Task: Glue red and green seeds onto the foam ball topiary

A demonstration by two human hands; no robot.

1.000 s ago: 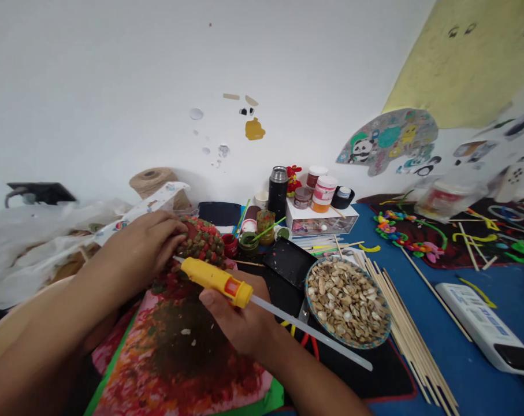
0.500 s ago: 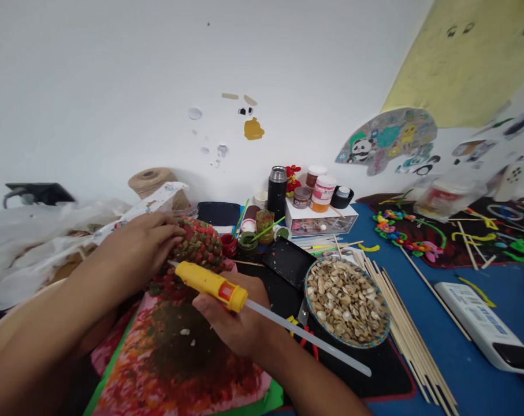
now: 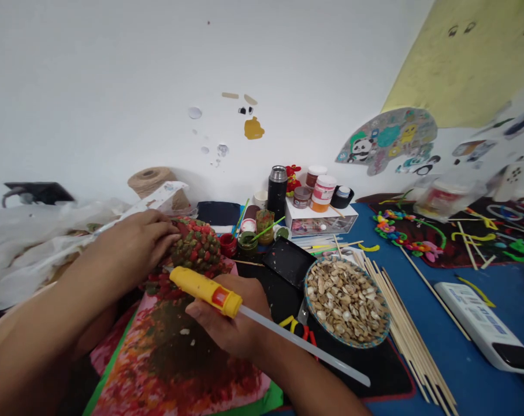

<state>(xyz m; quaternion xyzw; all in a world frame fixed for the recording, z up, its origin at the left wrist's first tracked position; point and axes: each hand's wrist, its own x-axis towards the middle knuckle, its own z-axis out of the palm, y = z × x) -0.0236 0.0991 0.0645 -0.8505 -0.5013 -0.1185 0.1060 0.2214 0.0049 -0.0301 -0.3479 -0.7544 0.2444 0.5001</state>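
A yellow hot glue gun point(image 3: 196, 284) is gripped in my right hand point(image 3: 240, 320). A long translucent glue stick point(image 3: 307, 346) runs out of its back end. The nozzle points left, close under the fingers of my left hand point(image 3: 134, 240). Those fingers are curled over a rounded, knobbly craft piece point(image 3: 196, 248) covered in red and green painted bumps; its left side is hidden by the hand. Below both hands lies a paint-smeared pink and green sheet point(image 3: 127, 370) with a dark brown patch in the middle.
A basket of small shells point(image 3: 347, 303) stands to the right, beside a bundle of wooden sticks point(image 3: 409, 341). Open paint jars point(image 3: 248, 244), a black tray point(image 3: 290, 261) and a black thermos point(image 3: 278, 192) stand behind. Red-handled pliers point(image 3: 306, 333) lie under the glue stick.
My right hand and the glue gun have shifted slightly left and down. My left hand and the knobbly piece have also moved a little left.
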